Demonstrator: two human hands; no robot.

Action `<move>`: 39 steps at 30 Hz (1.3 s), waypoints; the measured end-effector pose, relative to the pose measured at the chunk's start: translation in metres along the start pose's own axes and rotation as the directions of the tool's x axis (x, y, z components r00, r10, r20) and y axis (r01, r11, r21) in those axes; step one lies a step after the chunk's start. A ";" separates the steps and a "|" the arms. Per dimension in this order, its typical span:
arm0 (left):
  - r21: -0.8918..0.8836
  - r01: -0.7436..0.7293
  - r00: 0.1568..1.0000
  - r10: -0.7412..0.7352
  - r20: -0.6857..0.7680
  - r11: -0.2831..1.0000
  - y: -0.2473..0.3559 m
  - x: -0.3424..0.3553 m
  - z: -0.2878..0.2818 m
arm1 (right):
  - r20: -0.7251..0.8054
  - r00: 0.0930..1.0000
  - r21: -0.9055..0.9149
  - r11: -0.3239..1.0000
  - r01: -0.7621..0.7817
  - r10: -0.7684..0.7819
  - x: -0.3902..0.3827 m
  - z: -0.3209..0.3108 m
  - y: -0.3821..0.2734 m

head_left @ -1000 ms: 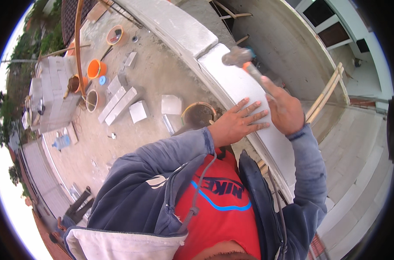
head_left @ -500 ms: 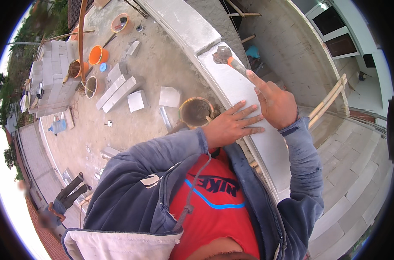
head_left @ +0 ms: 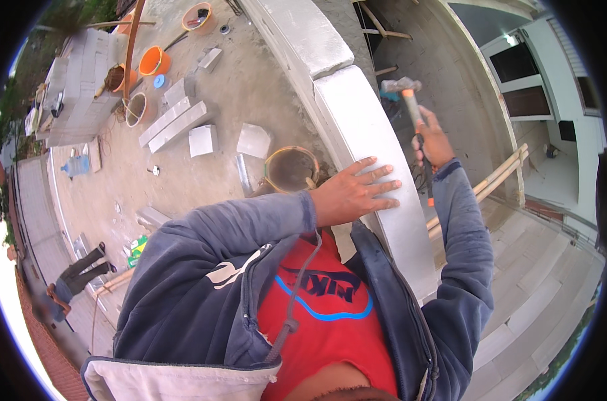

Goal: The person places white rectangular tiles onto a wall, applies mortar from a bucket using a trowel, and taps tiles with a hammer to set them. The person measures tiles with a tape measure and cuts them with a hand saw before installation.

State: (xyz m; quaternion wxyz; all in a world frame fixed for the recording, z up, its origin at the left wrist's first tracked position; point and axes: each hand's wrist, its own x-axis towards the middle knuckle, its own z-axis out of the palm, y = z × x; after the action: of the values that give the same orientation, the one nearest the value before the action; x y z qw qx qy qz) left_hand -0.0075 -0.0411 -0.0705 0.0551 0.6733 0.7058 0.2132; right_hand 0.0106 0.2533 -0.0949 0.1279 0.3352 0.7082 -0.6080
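Building site [head_left: 203,180]: white block [head_left: 363,120] under splayed left hand [head_left: 349,194], hammer [head_left: 413,110] gripped in right hand [head_left: 437,144].

jacket [head_left: 176,307]: dark navy, worn open | sleeves [head_left: 250,217]: faded grey-blue, creased, darker cuffs [head_left: 448,169] | hood [head_left: 176,381]: pale lining | cord [head_left: 295,287]: grey, knotted | chest mark [head_left: 235,269]: white | shirt [head_left: 350,347]: red, dark print [head_left: 333,284], curved light-blue stripe [head_left: 327,314]

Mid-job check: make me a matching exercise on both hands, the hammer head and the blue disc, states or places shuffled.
1 Left hand
2 Right hand
3 Hammer head
4 Blue disc

A Beside an orange bucket
B Fingers spread on the white block
C Grey, seen right of the block
D Closed around a handle

Pairs: 1-B, 2-D, 3-C, 4-A
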 end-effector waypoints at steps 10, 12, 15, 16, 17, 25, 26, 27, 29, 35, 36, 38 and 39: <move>-0.011 0.016 1.000 -0.016 -0.016 1.000 0.004 -0.001 0.007 | -0.051 0.998 -0.314 0.949 0.016 -0.033 -0.031 0.011 -0.032; -0.022 0.009 1.000 -0.009 -0.002 1.000 0.005 0.000 0.004 | -0.065 0.725 -0.588 0.613 0.527 -0.686 -0.034 0.002 -0.035; -0.016 0.005 1.000 -0.006 -0.011 1.000 0.004 -0.002 0.005 | 0.047 0.321 -0.657 0.213 0.723 -0.946 -0.054 0.004 -0.058; 0.008 0.000 1.000 0.001 -0.007 1.000 0.004 -0.002 0.004 | 0.097 0.308 -0.675 0.165 0.719 -0.946 -0.059 0.008 -0.060; 0.034 -0.006 1.000 0.006 -0.002 0.999 0.004 -0.002 0.002 | 0.148 0.295 -0.689 0.115 0.716 -0.944 -0.063 0.011 -0.062; 0.041 -0.038 0.999 0.037 0.036 0.998 0.002 -0.001 -0.004 | 0.233 0.656 -0.918 0.061 0.393 -0.718 -0.095 0.021 -0.072; 0.072 -0.052 0.998 0.050 0.033 0.996 0.000 0.000 -0.007 | 0.185 0.650 -0.925 0.092 0.368 -0.737 -0.107 0.015 -0.072; 0.092 -0.074 0.997 0.071 0.029 0.993 0.001 0.002 -0.007 | 0.114 0.648 -0.932 0.146 0.333 -0.753 -0.124 0.007 -0.069; 0.148 -0.094 0.996 0.093 0.011 0.985 -0.003 0.001 -0.002 | -0.033 0.651 -0.933 0.258 0.253 -0.759 -0.164 -0.006 -0.060; 0.278 -0.190 0.980 0.198 0.001 0.942 -0.011 0.006 0.003 | -0.445 0.608 -0.762 0.634 0.129 -0.658 -0.348 -0.001 -0.016; 0.268 -0.204 0.977 0.215 -0.011 0.941 -0.014 0.007 0.006 | -0.601 0.610 -0.652 0.758 -0.003 -0.516 -0.381 0.023 -0.006; 0.282 -0.209 0.975 0.223 -0.017 0.936 -0.015 0.007 0.007 | -0.812 0.529 -0.396 0.899 -0.188 -0.247 -0.435 0.069 0.026; 0.290 -0.221 0.972 0.234 -0.008 0.931 -0.015 0.009 0.009 | -0.856 0.444 -0.404 0.878 -0.254 -0.265 -0.459 0.096 0.056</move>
State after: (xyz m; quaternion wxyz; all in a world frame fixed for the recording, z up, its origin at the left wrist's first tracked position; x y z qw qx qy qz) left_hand -0.0192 -0.0307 -0.0822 -0.0831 0.7467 0.6475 0.1277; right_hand 0.3654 0.0183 0.1100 -0.1888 0.5592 0.7944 -0.1436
